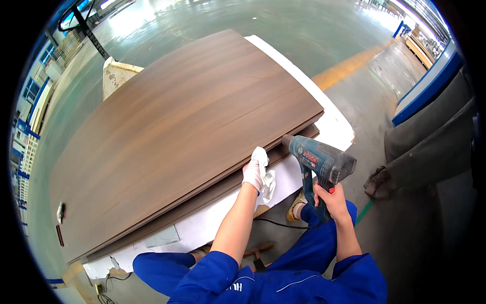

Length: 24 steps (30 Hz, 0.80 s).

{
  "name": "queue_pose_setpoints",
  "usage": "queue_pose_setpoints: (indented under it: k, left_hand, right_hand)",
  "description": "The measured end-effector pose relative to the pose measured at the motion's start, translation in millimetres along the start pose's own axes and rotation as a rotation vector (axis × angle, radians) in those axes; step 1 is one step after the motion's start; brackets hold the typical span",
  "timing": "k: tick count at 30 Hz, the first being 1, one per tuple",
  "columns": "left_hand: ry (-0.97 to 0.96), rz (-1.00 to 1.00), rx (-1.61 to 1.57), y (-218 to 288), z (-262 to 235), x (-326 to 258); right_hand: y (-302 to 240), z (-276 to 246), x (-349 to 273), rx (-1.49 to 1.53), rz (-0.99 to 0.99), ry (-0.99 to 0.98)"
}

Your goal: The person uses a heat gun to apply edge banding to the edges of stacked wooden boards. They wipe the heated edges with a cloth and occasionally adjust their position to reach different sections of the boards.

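A dark brown wood-grain panel lies flat on top of a stack in front of me. My right hand is wrapped round the handle of a blue and black heat gun. Its nozzle points left at the panel's near edge, close to the right corner; whether it touches cannot be made out. My left hand, in a white glove, grips a white cloth at the same edge, left of the nozzle. Part of the cloth hangs down below the edge.
White sheeting lies beneath the stack. A pallet jack stands beyond the left side. The heat gun's black cord runs between my legs. At right, another person's dark trouser legs and shoe are close by. A small object rests at the panel's left end.
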State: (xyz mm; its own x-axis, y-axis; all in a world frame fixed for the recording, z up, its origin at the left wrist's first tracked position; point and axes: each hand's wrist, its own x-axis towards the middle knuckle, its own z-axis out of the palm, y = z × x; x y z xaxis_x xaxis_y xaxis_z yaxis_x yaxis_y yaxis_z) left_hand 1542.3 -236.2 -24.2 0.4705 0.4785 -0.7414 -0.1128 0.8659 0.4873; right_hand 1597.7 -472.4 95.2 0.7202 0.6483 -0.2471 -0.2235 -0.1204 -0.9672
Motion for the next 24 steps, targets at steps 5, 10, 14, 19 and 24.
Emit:
queue_pose_setpoints:
  k: [5,10,14,19,24]
  left_hand:
    - [-0.012,0.005,0.031,-16,27,15]
    - [0.001,0.034,0.013,-33,60,37]
    - [-0.023,0.045,0.017,-45,84,54]
    - [-0.027,-0.011,0.080,-54,116,63]
    - [-0.068,0.002,0.079,-65,141,72]
  right_hand:
    - [2,-17,9,0.060,0.010,0.035]
    - [3,-28,20,0.110,-0.001,0.080]
    - [1,-39,26,0.114,-0.032,0.101]
    - [-7,-53,34,0.141,-0.037,0.187]
    - [-18,-65,54,0.123,-0.105,0.264]
